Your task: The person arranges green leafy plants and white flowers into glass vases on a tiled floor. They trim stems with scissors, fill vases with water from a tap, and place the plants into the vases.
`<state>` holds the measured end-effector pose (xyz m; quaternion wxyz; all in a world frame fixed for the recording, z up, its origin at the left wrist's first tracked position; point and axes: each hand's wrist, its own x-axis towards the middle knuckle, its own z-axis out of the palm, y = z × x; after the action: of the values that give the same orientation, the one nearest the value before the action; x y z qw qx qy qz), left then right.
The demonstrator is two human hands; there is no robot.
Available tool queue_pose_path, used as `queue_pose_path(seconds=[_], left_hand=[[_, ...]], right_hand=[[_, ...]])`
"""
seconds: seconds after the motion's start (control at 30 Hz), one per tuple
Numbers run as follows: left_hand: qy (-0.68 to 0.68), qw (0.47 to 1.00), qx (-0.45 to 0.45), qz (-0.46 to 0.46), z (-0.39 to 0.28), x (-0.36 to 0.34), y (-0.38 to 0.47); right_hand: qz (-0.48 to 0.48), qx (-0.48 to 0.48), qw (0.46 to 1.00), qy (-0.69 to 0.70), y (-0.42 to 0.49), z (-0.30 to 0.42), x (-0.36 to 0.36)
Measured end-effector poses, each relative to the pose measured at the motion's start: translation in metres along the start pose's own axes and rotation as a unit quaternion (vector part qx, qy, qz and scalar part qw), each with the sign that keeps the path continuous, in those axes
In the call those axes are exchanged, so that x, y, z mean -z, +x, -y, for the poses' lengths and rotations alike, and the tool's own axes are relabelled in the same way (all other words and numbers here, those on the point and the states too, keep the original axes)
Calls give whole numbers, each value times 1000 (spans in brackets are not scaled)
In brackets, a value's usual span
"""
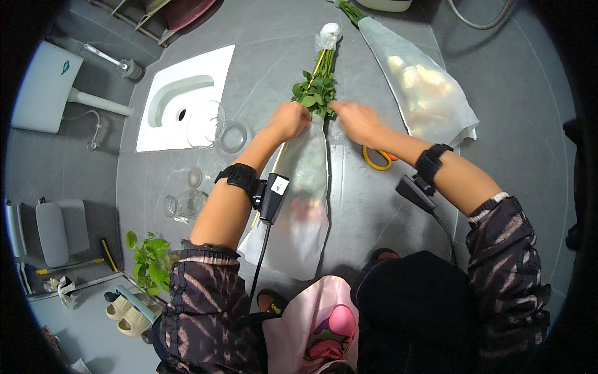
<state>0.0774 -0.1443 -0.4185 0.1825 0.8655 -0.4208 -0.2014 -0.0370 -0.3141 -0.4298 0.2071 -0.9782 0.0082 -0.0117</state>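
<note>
A bouquet lies on the tiles before me, its green leafy stems (322,86) pointing away and its blooms dimly visible through the translucent wrapping sleeve (303,168). White material (330,35) covers the stem ends. My left hand (290,120), fingers curled, pinches the sleeve's upper edge beside the leaves. On the other side, my right hand (359,122) is blurred, its fingertips at the leaves; what it grips is unclear. Scissors with yellow handles (377,160) lie partly under my right forearm. A second wrapped bouquet (420,84) rests to the right.
Left of the bouquet are a glass bowl (205,125), a round glass piece (232,138) and a clear glass vase (184,205) on its side. Beyond them sits a white squat toilet (156,100). A potted plant (152,259) stands by my left sleeve; pink cloth (294,304) hangs at my lap.
</note>
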Motion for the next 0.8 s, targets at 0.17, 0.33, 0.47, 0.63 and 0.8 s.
queue_pose_path(seconds=[0.17, 0.33, 0.47, 0.63, 0.8], left_hand=[[-17, 1000, -2, 18, 3, 1, 0], [7, 999, 7, -49, 26, 24, -9], [-30, 996, -23, -81, 23, 25, -11], [33, 997, -20, -66, 0, 4, 2], [49, 996, 40, -64, -1, 9, -5]], right_hand=[[103, 56, 987, 110, 27, 20, -14], [40, 153, 987, 35, 22, -15, -22], [14, 80, 995, 59, 5, -32, -13], [56, 57, 995, 67, 16, -7, -5], [38, 46, 993, 104, 27, 23, -19]])
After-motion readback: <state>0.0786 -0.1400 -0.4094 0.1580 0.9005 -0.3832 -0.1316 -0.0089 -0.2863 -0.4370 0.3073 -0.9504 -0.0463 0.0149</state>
